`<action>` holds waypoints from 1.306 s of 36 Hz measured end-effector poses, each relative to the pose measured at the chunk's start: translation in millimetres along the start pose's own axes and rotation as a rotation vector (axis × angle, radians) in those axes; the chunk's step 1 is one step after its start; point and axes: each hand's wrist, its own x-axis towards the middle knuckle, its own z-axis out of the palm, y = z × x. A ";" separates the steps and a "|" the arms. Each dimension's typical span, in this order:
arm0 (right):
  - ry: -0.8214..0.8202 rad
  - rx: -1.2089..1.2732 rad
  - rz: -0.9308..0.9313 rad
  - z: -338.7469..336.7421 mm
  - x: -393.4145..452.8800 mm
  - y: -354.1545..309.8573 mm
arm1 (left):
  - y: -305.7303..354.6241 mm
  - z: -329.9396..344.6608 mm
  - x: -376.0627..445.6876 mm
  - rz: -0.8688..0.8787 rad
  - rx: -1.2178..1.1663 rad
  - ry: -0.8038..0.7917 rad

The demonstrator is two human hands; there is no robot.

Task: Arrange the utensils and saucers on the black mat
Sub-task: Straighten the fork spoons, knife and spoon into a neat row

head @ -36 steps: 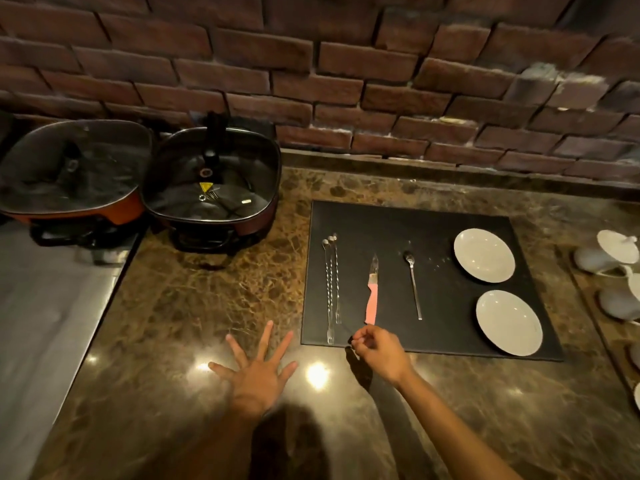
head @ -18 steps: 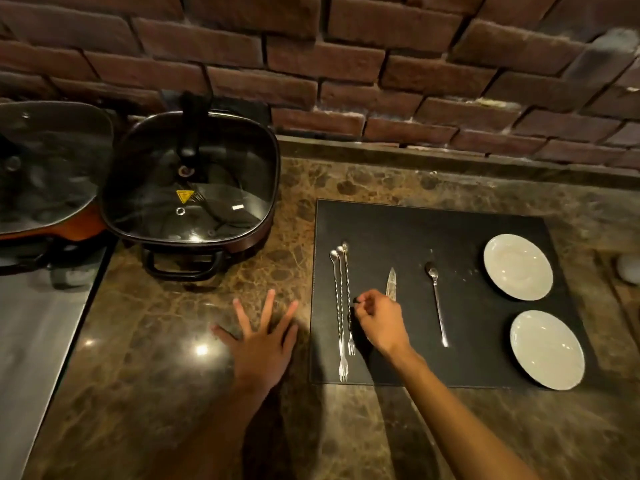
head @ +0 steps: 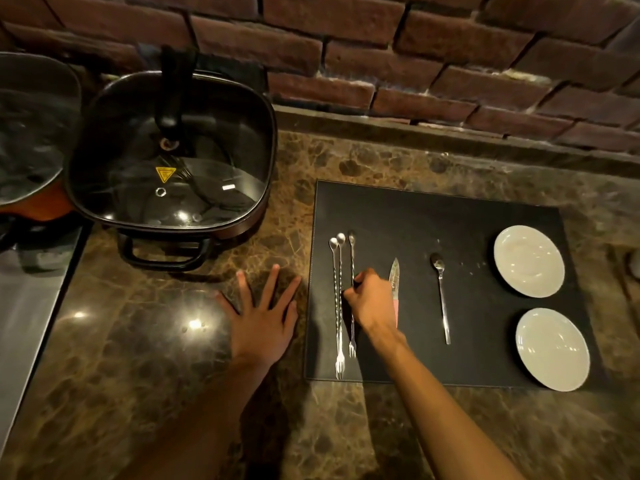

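A black mat (head: 433, 216) lies on the brown marble counter. On its left side lie three long twisted steel stirrers with spoon heads and fork ends. My right hand (head: 372, 299) pinches the rightmost stirrer (head: 352, 258) at mid-shaft, beside the other two stirrers (head: 335, 271). Just right of that hand lies a pink-handled knife (head: 394, 275), partly hidden by it. A small spoon (head: 441, 292) lies in the mat's middle. Two white saucers, one far (head: 529, 260) and one near (head: 552, 348), sit on the right. My left hand (head: 265, 317) rests flat and spread on the counter.
A square black electric pan with a glass lid (head: 169, 157) stands at the back left, with a second lidded pan (head: 31, 133) beyond it. A brick wall (head: 381, 46) runs behind the counter. A steel surface (head: 20, 313) borders the counter on the left.
My right hand moved from the counter's front edge up onto the mat and a third stirrer now lies beside the first two. The view has shifted closer.
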 end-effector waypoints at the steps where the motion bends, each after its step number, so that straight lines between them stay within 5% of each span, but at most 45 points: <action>1: 0.001 -0.007 0.018 -0.3 -1.4 1.7 | 0.0 -0.2 -0.3 0.002 0.001 0.003; 18: -0.094 -0.278 0.052 -13.3 -7.3 4.8 | 2.5 -9.9 -3.1 -0.004 0.021 -0.043; 35: 0.002 0.399 0.208 -22.0 -18.1 21.6 | 5.7 -16.6 -4.8 0.006 0.008 -0.031; 41: 0.028 0.325 0.190 -18.3 -17.4 22.0 | 2.0 -11.0 -3.6 0.009 -0.002 -0.012; 47: 0.035 -0.024 0.171 -15.4 -16.1 16.7 | -0.7 -4.8 -1.0 0.001 -0.010 -0.010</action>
